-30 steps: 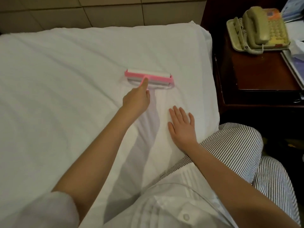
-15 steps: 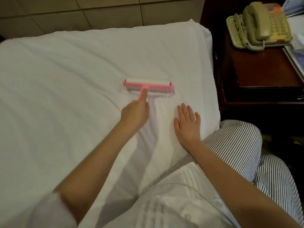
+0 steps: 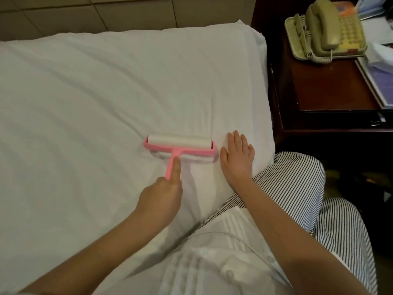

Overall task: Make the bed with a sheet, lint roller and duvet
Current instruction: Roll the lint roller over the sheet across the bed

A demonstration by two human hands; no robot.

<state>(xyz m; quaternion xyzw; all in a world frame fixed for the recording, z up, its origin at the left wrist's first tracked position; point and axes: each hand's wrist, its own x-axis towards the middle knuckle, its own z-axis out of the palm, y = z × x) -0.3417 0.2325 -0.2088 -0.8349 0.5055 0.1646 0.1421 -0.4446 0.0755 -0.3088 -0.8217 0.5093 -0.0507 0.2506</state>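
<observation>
A white sheet (image 3: 89,107) covers the bed, with soft creases across it. On it lies a pink lint roller (image 3: 180,145) with a wide white roll, near the bed's right side. My left hand (image 3: 161,199) grips the roller's pink handle, index finger stretched along it. My right hand (image 3: 237,158) rests flat on the sheet just right of the roller, fingers straight and spread. No duvet is in view.
A dark wooden nightstand (image 3: 331,86) stands right of the bed with a beige corded telephone (image 3: 325,28) and papers (image 3: 376,67) on it. A tiled wall (image 3: 127,11) runs behind the bed. My striped trouser knee (image 3: 297,188) leans against the bed's right edge.
My left hand has pulled the lint roller back toward me over the sheet. My right hand has stayed flat on the sheet, now right beside the roller.
</observation>
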